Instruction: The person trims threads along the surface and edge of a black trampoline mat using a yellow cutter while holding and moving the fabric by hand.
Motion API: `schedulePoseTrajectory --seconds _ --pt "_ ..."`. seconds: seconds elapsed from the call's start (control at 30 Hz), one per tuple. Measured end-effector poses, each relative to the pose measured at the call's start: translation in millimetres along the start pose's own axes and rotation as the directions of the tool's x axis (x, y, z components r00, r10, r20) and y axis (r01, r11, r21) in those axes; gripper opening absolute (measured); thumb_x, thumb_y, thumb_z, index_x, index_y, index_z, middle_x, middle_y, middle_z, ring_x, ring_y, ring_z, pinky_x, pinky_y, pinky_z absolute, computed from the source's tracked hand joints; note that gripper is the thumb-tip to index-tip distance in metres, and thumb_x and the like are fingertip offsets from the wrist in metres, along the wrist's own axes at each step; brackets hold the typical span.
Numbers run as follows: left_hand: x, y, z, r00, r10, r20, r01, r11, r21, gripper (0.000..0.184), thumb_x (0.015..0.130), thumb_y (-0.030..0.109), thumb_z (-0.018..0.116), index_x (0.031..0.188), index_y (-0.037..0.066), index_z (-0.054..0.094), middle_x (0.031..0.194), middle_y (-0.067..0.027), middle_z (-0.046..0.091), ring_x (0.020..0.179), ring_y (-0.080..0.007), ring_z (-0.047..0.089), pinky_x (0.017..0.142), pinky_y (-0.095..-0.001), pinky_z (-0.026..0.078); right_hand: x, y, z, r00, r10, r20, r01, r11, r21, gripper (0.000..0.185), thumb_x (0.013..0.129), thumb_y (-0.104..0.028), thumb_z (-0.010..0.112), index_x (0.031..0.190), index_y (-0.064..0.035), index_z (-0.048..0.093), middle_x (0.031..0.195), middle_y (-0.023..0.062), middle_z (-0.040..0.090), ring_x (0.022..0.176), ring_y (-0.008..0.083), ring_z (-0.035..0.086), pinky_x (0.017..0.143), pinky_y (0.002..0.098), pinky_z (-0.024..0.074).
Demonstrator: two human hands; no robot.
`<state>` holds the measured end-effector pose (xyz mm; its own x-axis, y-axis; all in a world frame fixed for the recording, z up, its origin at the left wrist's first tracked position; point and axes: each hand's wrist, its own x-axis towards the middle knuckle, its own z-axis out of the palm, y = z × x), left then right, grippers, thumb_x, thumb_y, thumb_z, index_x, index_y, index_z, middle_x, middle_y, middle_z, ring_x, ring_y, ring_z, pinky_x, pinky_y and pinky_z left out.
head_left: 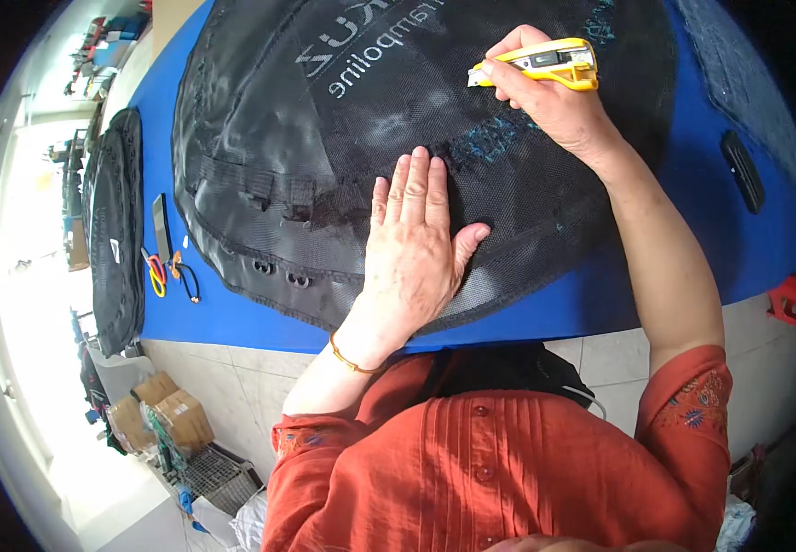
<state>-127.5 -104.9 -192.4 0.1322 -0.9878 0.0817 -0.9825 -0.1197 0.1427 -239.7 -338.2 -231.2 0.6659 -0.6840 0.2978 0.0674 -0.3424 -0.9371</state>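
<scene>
A round black mesh trampoline mat (518, 221) with white lettering lies on a blue table. My left hand (412, 244) rests flat on its near part, palm down, fingers stretched out and pointing away from me. Above the mat to the upper right, my right hand (545, 97) is closed around a yellow utility knife (550, 63), whose tip points left. Between and beyond the hands, bluish-green thread marks (490, 138) show on the mesh. Black straps with loops (278, 195) lie on the mat left of my left hand.
Orange-handled scissors (157, 274) and a dark flat object (160, 225) lie on the blue table (205, 324) at left. Another black mat (115, 239) hangs past the left edge. A black oblong item (743, 172) lies at right. Cardboard boxes (182, 419) stand on the floor.
</scene>
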Motion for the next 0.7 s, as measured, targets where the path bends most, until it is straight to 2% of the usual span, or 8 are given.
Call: schedulePoseTrajectory --seconds 0.1,0.2,0.27,0.3,0.37,0.43,0.57,0.7 --pt "4.7 -1.7 -7.3 1.0 0.03 0.004 -0.03 0.998 0.052 0.079 0.101 0.052 0.053 0.147 -0.011 0.043 0.154 -0.0297 0.043 0.146 -0.042 0.04 0.12 -0.0554 0.031 -0.2 -2.2 -1.4 1.0 0.009 -0.005 -0.01 0.999 -0.049 0.015 0.102 -0.024 0.066 0.106 -0.0094 0.065 0.091 -0.0002 0.07 0.079 0.0031 0.064 0.068 0.0195 0.0524" --pt "12.4 -6.2 -15.1 0.998 0.069 -0.011 -0.067 0.993 0.096 0.07 0.099 0.045 0.061 0.143 -0.008 0.05 0.148 -0.0252 0.051 0.138 -0.039 0.049 0.116 -0.0493 0.038 0.9 -8.3 -2.3 0.999 0.039 0.008 -0.038 0.995 -0.088 0.015 0.102 -0.023 0.066 0.107 -0.0095 0.065 0.091 -0.0006 0.07 0.079 0.0025 0.063 0.068 0.0192 0.0518" --pt "18.4 -13.2 -21.7 0.992 0.119 -0.035 -0.118 0.993 0.011 0.056 0.098 0.037 0.064 0.133 -0.007 0.059 0.137 -0.0229 0.059 0.128 -0.0379 0.056 0.109 -0.0478 0.045 0.5 -10.1 -2.3 0.999 0.044 0.027 -0.041 0.994 -0.098 0.015 0.102 -0.023 0.066 0.108 -0.0095 0.065 0.092 -0.0008 0.07 0.079 0.0022 0.063 0.069 0.0191 0.0515" --pt "23.6 -15.9 -25.4 0.986 0.135 -0.099 -0.138 0.99 -0.028 0.039 0.096 0.025 0.068 0.123 -0.004 0.066 0.129 -0.0187 0.064 0.119 -0.0357 0.061 0.102 -0.0435 0.051 -0.1 -10.2 -2.7 0.998 0.054 0.039 -0.052 0.997 -0.051 0.016 0.103 -0.023 0.065 0.111 -0.0098 0.065 0.094 -0.0011 0.069 0.081 0.002 0.062 0.071 0.0191 0.0514" --pt "28.4 -24.1 -27.9 0.985 0.139 -0.107 -0.148 0.985 -0.084 0.034 0.095 0.021 0.069 0.119 -0.003 0.068 0.126 -0.0171 0.066 0.115 -0.0344 0.063 0.099 -0.0419 0.053 0.2 -9.1 -1.5 0.996 0.066 0.052 -0.065 0.998 -0.005 0.017 0.103 -0.023 0.065 0.113 -0.0101 0.065 0.096 -0.0014 0.069 0.083 0.0019 0.062 0.073 0.0191 0.0512" --pt "32.8 -30.3 -23.7 0.977 0.129 -0.171 -0.162 0.967 -0.199 0.023 0.087 0.006 0.073 0.11 0.001 0.073 0.115 -0.0125 0.068 0.105 -0.0312 0.067 0.091 -0.0384 0.056 0.0 -6.2 0.0 0.994 -0.096 0.048 0.1 0.99 -0.103 0.02 0.103 -0.024 0.065 0.119 -0.0108 0.065 0.101 -0.0015 0.068 0.087 0.003 0.062 0.077 0.0196 0.0515" --pt "40.6 -41.4 -19.9 0.963 0.112 -0.243 -0.191 0.924 -0.332 0.02 0.079 -0.001 0.076 0.099 0.001 0.074 0.102 -0.011 0.067 0.094 -0.0303 0.066 0.084 -0.038 0.057 -1.1 -12.8 -3.8 0.993 -0.042 0.106 0.045 0.999 -0.03 0.023 0.102 -0.024 0.066 0.122 -0.0112 0.065 0.104 -0.0017 0.068 0.091 0.005 0.063 0.08 0.0208 0.0529" --pt "42.2 -48.3 -15.8 0.975 0.043 -0.219 -0.136 0.892 -0.432 0.019 0.078 -0.002 0.076 0.096 0.002 0.074 0.1 -0.01 0.068 0.094 -0.0298 0.066 0.083 -0.0376 0.056 -1.4 -22.1 -4.7 0.986 -0.057 0.156 0.075 0.991 -0.114 0.025 0.101 -0.023 0.068 0.123 -0.0107 0.065 0.112 0.0009 0.069 0.103 0.0099 0.067 0.088 0.0229 0.0547"
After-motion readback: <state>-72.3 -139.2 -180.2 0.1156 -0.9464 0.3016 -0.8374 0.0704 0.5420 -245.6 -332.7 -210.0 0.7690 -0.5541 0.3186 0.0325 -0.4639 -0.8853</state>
